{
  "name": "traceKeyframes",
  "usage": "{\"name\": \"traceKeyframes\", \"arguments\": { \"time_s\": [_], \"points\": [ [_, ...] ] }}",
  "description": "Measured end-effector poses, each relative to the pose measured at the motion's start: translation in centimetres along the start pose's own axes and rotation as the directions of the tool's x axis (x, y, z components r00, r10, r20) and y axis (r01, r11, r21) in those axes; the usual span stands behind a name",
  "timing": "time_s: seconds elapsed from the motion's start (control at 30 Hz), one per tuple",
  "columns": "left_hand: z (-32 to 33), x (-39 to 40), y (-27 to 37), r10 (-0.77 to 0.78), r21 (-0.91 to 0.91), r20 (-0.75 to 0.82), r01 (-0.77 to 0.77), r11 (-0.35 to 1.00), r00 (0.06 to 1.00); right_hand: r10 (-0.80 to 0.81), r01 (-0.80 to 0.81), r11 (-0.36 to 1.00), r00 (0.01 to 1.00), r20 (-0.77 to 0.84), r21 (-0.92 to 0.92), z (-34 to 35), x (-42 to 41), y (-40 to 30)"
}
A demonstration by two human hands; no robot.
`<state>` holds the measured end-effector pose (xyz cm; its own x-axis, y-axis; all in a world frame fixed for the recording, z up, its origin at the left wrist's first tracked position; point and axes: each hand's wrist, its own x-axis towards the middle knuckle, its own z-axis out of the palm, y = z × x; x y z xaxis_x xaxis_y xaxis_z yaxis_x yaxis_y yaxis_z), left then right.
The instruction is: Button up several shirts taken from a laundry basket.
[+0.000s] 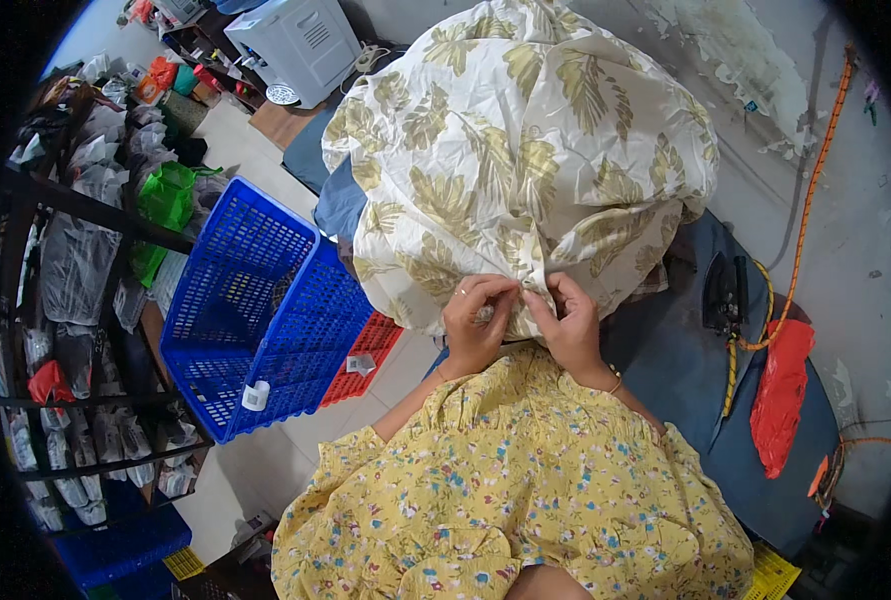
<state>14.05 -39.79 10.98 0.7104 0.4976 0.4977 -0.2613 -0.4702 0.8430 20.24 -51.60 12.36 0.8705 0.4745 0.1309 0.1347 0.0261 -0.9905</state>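
Note:
Before me a large rounded bundle of cream fabric with olive leaf print [460, 172] sits on a blue-covered ironing table [640, 360]. The cloth is gathered together at its near side. My left hand [477, 319] pinches this gathered edge between thumb and fingers, with a ring on one finger. Close beside it, my right hand [569, 322] pinches the same gathered cloth, and the two sets of fingertips almost meet. What lies inside the bundle is mostly hidden. Some blue cloth [340, 202] shows at its left side.
An electric iron [723, 296] with an orange cord [813, 202] rests at the right, near a red plastic bag [783, 397]. Left stands a blue plastic basket [258, 315] over a red one [363, 360]. Beyond are a shelf of bagged items [85, 262] and a white water dispenser [295, 49].

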Motion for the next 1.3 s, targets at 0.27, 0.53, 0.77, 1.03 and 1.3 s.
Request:
{"name": "traceKeyframes", "arguments": {
  "time_s": [0.27,0.53,0.77,1.03,1.3],
  "points": [
    [-0.2,0.3,0.2,0.122,0.098,-0.007,-0.121,0.988,0.992,-0.027,0.06,0.952,0.993,0.111,-0.301,-0.9,0.9,-1.8],
    [0.2,0.9,-0.4,0.058,0.076,-0.005,-0.057,0.995,0.998,0.336,-0.384,0.918,0.888,0.314,0.101,-2.5,2.7,-1.1],
    [0.3,1.1,0.0,-0.241,-0.155,0.095,0.253,0.955,0.966,0.027,-0.005,0.981,0.993,0.111,-0.194,-1.0,2.6,-1.2],
    [0.0,0.9,-1.0,-0.548,-0.496,0.199,0.566,0.659,0.812,-0.051,0.071,0.969,0.994,0.092,-0.238,-0.2,2.3,-1.2],
    [-6.3,7.7,-4.3,0.213,0.634,-0.138,-0.079,0.769,0.967,-0.349,0.062,0.88,0.758,-0.552,-0.471,-10.8,6.0,3.0]
  ]
}}
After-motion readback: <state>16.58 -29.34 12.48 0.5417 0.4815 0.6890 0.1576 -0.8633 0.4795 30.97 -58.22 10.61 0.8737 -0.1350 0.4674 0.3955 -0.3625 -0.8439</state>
